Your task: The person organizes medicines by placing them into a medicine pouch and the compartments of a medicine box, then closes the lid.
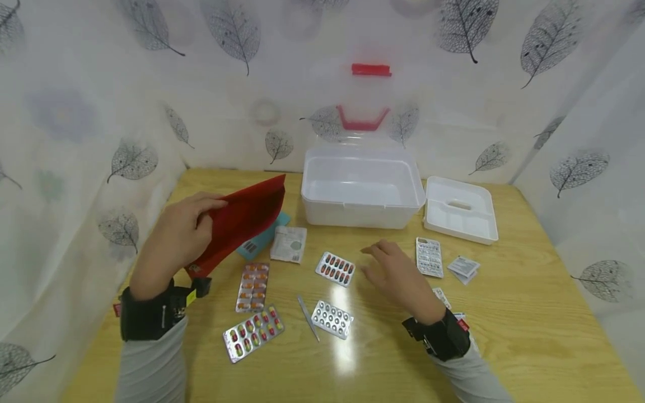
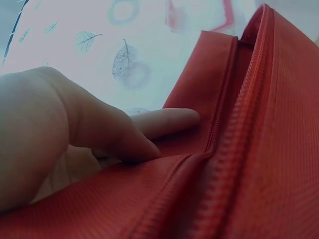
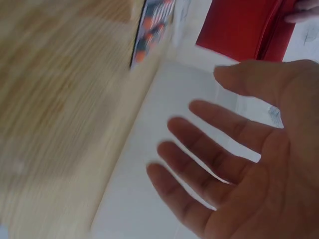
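My left hand (image 1: 182,232) pinches a red zippered pouch (image 1: 241,218) at its edge, holding it tilted above the left side of the table. In the left wrist view the zipper of the pouch (image 2: 289,124) is undone, with thumb and finger gripping the fabric beside it. My right hand (image 1: 395,277) hovers over the table with nothing in it, its fingers (image 3: 214,154) spread and relaxed. Closest to it lies a blister pack of dark and orange capsules (image 1: 335,269). A blue packet (image 1: 262,238) lies partly hidden under the pouch, beside a white square packet (image 1: 289,244).
A white box (image 1: 360,215) stands at the back, with a white tray (image 1: 461,224) to its right. Blister packs (image 1: 253,287) (image 1: 253,333) (image 1: 332,319), tweezers (image 1: 308,319), a silver-white blister pack (image 1: 429,257) and small sachets (image 1: 463,267) lie around. A leaf-print curtain (image 1: 232,112) surrounds the table.
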A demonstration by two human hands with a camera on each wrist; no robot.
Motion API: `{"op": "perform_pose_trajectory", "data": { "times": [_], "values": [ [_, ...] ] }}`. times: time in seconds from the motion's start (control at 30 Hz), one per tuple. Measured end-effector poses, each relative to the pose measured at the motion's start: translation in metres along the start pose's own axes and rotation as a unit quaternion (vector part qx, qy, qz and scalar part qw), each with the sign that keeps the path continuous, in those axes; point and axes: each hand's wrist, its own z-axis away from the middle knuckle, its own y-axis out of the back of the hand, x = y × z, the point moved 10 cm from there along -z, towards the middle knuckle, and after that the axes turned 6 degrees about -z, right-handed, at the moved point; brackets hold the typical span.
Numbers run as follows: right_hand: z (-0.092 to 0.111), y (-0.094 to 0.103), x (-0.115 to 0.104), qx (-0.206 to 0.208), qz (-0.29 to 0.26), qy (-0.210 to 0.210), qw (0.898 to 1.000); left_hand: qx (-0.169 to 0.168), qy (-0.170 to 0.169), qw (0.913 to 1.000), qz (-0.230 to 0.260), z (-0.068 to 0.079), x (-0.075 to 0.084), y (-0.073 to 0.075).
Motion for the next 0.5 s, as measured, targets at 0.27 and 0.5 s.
{"op": "perform_pose_trajectory", "data": {
  "times": [0.27, 0.5],
  "values": [
    [0.009, -0.034, -0.053, -0.073, -0.007, 0.093, 0.993, -0.004, 0.002, 0.9999, 0.012, -0.001, 0.001, 0.001],
    [0.020, -0.068, -0.066, -0.185, -0.051, 0.072, 0.979, -0.011, 0.014, 0.9998, 0.013, -0.001, 0.000, 0.002]
  ]
}}
